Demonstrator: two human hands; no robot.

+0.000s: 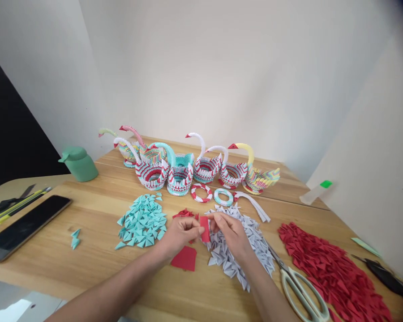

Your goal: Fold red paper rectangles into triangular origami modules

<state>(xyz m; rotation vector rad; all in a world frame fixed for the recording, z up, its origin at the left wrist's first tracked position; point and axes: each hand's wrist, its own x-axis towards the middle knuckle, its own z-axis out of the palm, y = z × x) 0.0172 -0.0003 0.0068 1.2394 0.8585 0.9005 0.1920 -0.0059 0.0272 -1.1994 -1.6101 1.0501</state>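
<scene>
Between my two hands, above the table, is a small folded strip of red paper (204, 229). My left hand (184, 232) pinches its left edge with thumb and finger. The fingers of my right hand (229, 229) are closed at its upper right edge. Below my left hand, red paper sheets (184, 258) lie on the wood. A few red folded pieces (184, 213) sit just behind my hands. White folded triangles (237, 264) are heaped under and beside my right hand, and turquoise triangles (143, 221) form a pile to the left.
Several paper swans (180, 180) and two paper rings (201, 192) stand or lie farther back. At right are scissors (300, 286) and a red triangle pile (332, 268). A phone (28, 226) and a green jug (80, 165) are at left.
</scene>
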